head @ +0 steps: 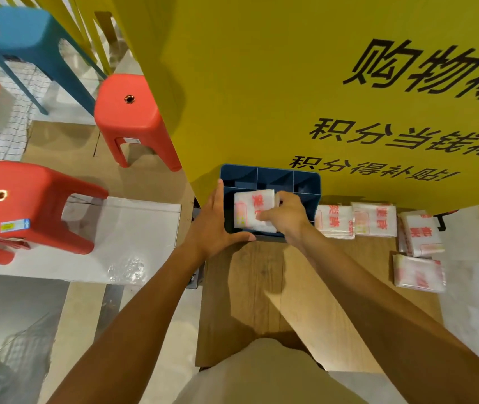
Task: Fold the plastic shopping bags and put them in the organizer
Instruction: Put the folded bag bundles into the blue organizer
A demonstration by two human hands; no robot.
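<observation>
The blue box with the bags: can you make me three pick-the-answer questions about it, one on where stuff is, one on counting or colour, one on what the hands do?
1. Where do the folded bags outside the organizer lie?
A. to its right on the wooden table
B. on a red stool
C. on the floor

2. How many red stools show?
A. one
B. two
C. four

3. What is the right hand doing?
A. resting flat on the table
B. holding a folded bag in the organizer
C. lifting a stool

Answers:
1 A: the four spare bags sit on the table right of the organizer.
2 B: one red stool stands farther back, another nearer.
3 B: its fingers pinch the folded bag, while the left hand steadies the organizer's side.
</observation>
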